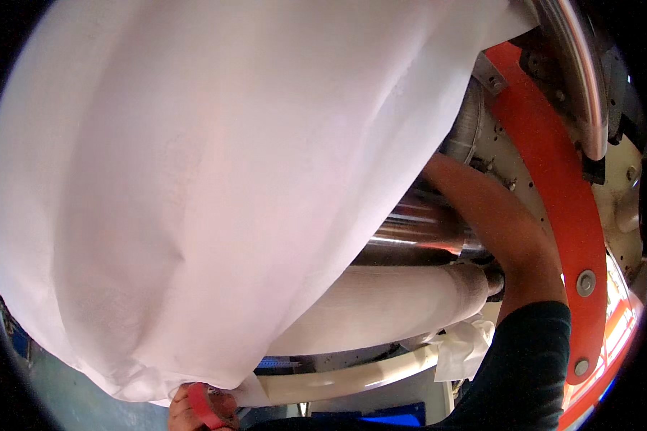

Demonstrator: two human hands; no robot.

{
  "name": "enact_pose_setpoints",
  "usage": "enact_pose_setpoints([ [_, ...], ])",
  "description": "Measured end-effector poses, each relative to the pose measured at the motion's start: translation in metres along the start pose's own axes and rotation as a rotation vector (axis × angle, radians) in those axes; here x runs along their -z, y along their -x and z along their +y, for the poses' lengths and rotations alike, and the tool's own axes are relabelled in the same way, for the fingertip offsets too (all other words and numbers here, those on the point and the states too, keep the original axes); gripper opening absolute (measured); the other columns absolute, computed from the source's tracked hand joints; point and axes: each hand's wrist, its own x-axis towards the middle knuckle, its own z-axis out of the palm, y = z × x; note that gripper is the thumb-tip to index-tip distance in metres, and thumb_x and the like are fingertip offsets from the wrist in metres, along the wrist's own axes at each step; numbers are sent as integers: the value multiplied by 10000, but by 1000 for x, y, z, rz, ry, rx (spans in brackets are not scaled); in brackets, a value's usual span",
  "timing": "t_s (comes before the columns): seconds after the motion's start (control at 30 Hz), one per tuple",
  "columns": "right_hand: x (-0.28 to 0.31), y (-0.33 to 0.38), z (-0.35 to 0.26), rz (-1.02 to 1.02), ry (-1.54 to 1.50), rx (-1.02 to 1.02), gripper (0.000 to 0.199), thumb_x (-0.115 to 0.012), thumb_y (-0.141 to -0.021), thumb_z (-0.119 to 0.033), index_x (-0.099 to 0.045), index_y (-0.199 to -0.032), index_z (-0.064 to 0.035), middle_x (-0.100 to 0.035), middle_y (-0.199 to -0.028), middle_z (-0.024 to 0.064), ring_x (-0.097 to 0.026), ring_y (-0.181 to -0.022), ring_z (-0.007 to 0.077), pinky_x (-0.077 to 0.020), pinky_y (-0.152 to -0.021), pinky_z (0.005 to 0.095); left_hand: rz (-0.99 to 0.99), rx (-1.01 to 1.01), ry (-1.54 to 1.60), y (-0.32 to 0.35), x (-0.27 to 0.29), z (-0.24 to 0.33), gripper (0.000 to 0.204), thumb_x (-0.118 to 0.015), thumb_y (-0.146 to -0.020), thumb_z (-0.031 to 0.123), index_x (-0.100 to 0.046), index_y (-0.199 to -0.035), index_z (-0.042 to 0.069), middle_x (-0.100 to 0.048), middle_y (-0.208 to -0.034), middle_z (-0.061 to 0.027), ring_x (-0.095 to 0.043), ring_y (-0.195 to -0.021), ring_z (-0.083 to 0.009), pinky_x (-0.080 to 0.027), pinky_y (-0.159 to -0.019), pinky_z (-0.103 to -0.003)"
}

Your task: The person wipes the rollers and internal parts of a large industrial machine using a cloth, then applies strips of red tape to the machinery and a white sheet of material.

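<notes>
A wide sheet of thin white fabric (216,179) hangs in front of me and fills most of the picture. At its lower edge my left hand (185,414) is closed, with a red curved thing (207,406) in it; its kind is hard to make out. Those fingers also touch the fabric's hem. From the lower right, my right arm (496,219) reaches up past the rollers and in behind the sheet, which hides the hand. Just beside that forearm are a shiny steel roller (428,224) and a roller wrapped in white fabric (388,298).
A red machine arm (553,165) with bolts curves down the right side. Above it runs a bent metal tube (581,79). Below the rollers lie a pale bar (345,381) and crumpled white material (467,348). A grey-green floor (72,388) shows at lower left.
</notes>
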Motion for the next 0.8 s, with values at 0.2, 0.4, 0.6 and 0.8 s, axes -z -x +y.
enact_pose_setpoints([
  [0.2, 21, 43, -22, -18, -39, 82, 550, -581, -947, -350, -524, -1416, -69, -593, -1351, 235, -609, -1188, 381, -466, -1027, 502, -17, -97, -53, -10, 7, -2, 730, -768, -735, 277, -474, -1307, -69, -598, -1053, -130, -570, -910, -226, -466, -832, -352],
  [0.4, 12, 26, -18, 92, -243, 19, 422, -547, -963, -214, -549, -1369, -98, -669, -1206, 190, -629, -1003, 300, -513, -890, 476, 218, 173, 322, 5, 13, 2, 785, -791, -691, 376, -510, -1299, -34, -635, -1064, -124, -620, -935, -252, -478, -902, -368],
  [0.6, 38, 110, -17, 418, -415, 162, 376, -529, -987, -204, -604, -1325, -58, -683, -1201, 204, -665, -1044, 303, -527, -925, 459, 230, 292, 422, -7, 6, 22, 999, -858, -615, 348, -395, -1410, -43, -576, -1215, -129, -577, -1114, -268, -465, -983, -390],
  [0.8, 112, 303, -101, 246, -345, 21, 322, -605, -953, -324, -611, -1060, -21, -610, -978, 123, -563, -907, 246, -468, -818, 377, 236, 355, 477, 3, 27, 22, 720, -782, -720, 317, -502, -1337, 74, -597, -1243, -152, -578, -1146, -282, -473, -1001, -455],
])
